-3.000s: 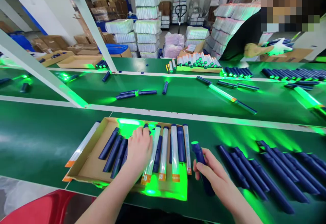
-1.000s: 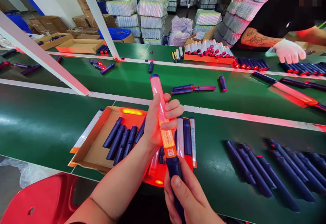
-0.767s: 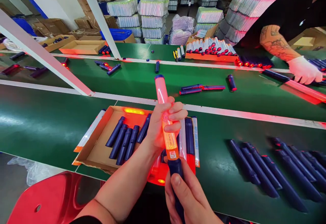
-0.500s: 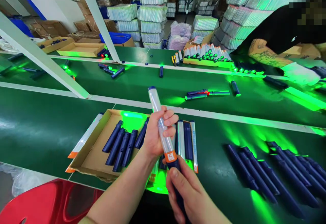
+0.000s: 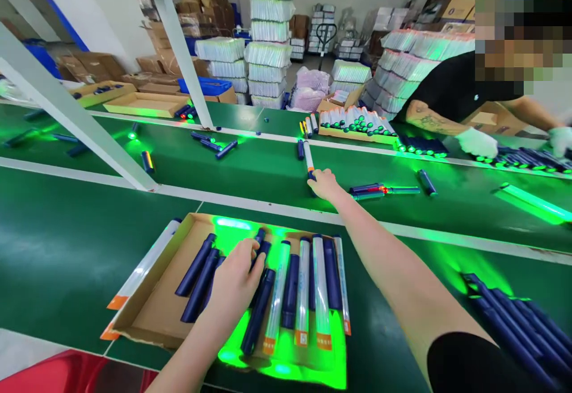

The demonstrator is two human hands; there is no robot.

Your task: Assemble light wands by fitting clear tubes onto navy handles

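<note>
My right hand held a slim, translucent, orange-banded plastic stick over the green belt. My left hand curled at navy plastic cylinders, grip unclear; the label on a clear plastic tube read “5”.

Beyond the worktop, a person in black, wearing white gloves, leans in at the right. Behind stand tall stacks of wrapped bundles, a pallet truck and a heap in bubble wrap. Brown cartons lie far left, a blue tray behind a white post, a red seat bottom left.
</note>
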